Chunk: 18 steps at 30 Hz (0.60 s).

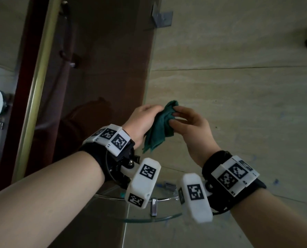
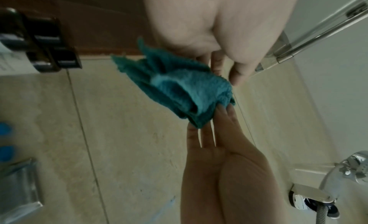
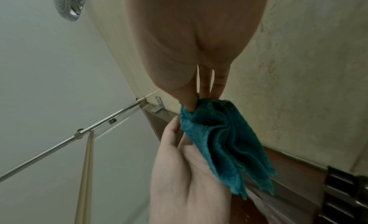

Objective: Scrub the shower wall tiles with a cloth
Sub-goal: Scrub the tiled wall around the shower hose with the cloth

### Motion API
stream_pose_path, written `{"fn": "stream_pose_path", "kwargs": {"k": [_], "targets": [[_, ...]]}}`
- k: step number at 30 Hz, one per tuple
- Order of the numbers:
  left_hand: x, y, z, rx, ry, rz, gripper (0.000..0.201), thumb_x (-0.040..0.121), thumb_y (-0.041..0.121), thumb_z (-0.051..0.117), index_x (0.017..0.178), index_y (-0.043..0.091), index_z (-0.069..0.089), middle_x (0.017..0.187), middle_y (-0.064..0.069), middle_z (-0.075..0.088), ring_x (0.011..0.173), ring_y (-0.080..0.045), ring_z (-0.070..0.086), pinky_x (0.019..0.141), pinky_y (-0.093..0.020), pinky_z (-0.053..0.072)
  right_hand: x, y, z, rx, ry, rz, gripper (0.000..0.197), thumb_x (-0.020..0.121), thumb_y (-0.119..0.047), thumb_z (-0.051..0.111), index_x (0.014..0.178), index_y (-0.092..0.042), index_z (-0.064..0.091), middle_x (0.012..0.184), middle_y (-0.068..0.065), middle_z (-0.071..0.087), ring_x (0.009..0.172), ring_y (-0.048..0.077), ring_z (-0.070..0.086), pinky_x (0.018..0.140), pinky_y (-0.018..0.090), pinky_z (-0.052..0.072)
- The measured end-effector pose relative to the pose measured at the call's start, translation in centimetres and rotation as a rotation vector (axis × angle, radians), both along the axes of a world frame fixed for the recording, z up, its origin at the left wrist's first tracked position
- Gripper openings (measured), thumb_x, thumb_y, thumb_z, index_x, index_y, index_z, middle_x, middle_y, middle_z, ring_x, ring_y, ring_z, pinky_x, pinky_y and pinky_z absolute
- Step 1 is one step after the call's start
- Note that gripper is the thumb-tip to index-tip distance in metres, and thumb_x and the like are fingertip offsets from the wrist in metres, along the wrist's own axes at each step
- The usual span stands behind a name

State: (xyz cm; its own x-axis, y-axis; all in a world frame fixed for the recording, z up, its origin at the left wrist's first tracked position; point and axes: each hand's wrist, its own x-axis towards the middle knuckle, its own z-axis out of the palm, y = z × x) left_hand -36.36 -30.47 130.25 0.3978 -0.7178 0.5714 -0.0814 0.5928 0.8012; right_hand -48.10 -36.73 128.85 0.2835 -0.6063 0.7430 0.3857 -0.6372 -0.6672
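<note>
Beige shower wall tiles, glass corner shelf, one green cloth, pinched by left hand and right hand

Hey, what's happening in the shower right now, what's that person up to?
A person is standing at the tiled wall of a shower, holding a bunched green cloth between both hands. The left hand grips one side and the right hand pinches the top of it with fingertips. The cloth is off the wall, so scrubbing isn't under way at this moment; it looks like they're folding or readjusting it. A glass corner shelf sits below their wrists.
</note>
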Motion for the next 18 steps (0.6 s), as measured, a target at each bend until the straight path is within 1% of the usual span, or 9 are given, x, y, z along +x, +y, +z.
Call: {"fn": "stream_pose_path", "kwargs": {"k": [4,6,8,10,12,13,15,16,18], "targets": [[0.3,-0.1,-0.7,-0.004,-0.116,-0.010,0.020,0.083,0.024,0.072,0.099,0.014,0.064,0.101,-0.009,0.070,0.095,-0.023,0.068,0.087,-0.035,0.054,-0.3,0.1,0.3,0.013,0.023,0.107,0.038,0.086,0.014,0.050,0.108,-0.014,0.062,0.108,0.008,0.065,0.098,0.021,0.064,0.076,0.024,0.053],[0.5,-0.3,-0.8,-0.004,-0.135,0.030,0.020,0.084,0.017,0.072,0.101,0.016,0.063,0.105,-0.010,0.069,0.095,-0.023,0.068,0.086,-0.035,0.055,-0.7,0.1,0.8,0.038,0.042,0.131,0.039,0.083,0.013,0.049,0.109,-0.013,0.063,0.107,0.007,0.067,0.099,0.022,0.064,0.075,0.025,0.050],[1.2,-0.4,-0.7,-0.013,-0.132,0.100,0.017,0.087,0.015,0.069,0.102,0.016,0.062,0.106,-0.011,0.069,0.093,-0.023,0.069,0.085,-0.037,0.056,-1.4,0.1,1.4,-0.016,0.113,0.050,0.039,0.084,0.010,0.050,0.113,-0.014,0.062,0.109,0.004,0.068,0.101,0.020,0.063,0.077,0.025,0.049],[2.3,-0.5,-0.3,-0.045,-0.169,0.251,0.021,0.090,0.020,0.065,0.109,0.015,0.060,0.109,-0.008,0.066,0.095,-0.023,0.066,0.087,-0.040,0.055,-2.3,-0.1,1.9,-0.116,0.171,-0.174,0.039,0.086,0.007,0.050,0.117,-0.014,0.060,0.112,0.002,0.066,0.101,0.016,0.061,0.080,0.022,0.050],[3.3,-0.4,0.0,-0.088,-0.277,0.443,0.022,0.092,0.023,0.061,0.112,0.016,0.056,0.112,-0.003,0.062,0.093,-0.017,0.062,0.082,-0.032,0.054,-3.5,-0.4,2.2,-0.298,0.250,-0.575,0.041,0.086,0.001,0.048,0.123,-0.014,0.057,0.123,0.002,0.060,0.111,0.018,0.055,0.093,0.031,0.047],[3.6,-0.4,0.1,-0.117,-0.333,0.516,0.018,0.094,0.023,0.059,0.110,0.017,0.053,0.111,-0.001,0.060,0.088,-0.012,0.060,0.074,-0.023,0.052,-4.0,-0.5,2.3,-0.422,0.327,-0.804,0.043,0.085,-0.002,0.047,0.126,-0.013,0.055,0.129,0.004,0.056,0.119,0.021,0.049,0.102,0.037,0.039],[3.9,-0.4,0.3,-0.161,-0.427,0.611,0.011,0.096,0.020,0.056,0.106,0.018,0.051,0.107,0.001,0.057,0.080,-0.007,0.055,0.059,-0.008,0.043,-4.9,-1.1,2.2,-0.661,0.464,-1.134,0.049,0.083,-0.006,0.050,0.132,-0.009,0.052,0.139,0.009,0.049,0.132,0.026,0.037,0.110,0.039,0.021],[3.8,-0.5,0.4,-0.187,-0.469,0.652,0.009,0.097,0.019,0.055,0.105,0.017,0.051,0.105,0.000,0.057,0.080,-0.009,0.055,0.058,-0.008,0.041,-5.2,-1.6,2.2,-0.729,0.534,-1.222,0.052,0.083,-0.008,0.051,0.135,-0.006,0.049,0.144,0.012,0.044,0.137,0.027,0.031,0.112,0.040,0.015],[3.6,-0.9,0.9,-0.247,-0.546,0.758,0.011,0.097,0.014,0.054,0.107,0.010,0.055,0.111,-0.007,0.055,0.088,-0.014,0.053,0.067,-0.011,0.037,-5.7,-2.4,2.2,-0.751,0.677,-1.332,0.060,0.086,-0.014,0.049,0.144,-0.005,0.037,0.155,0.014,0.026,0.145,0.028,0.015,0.116,0.042,0.005]]}}
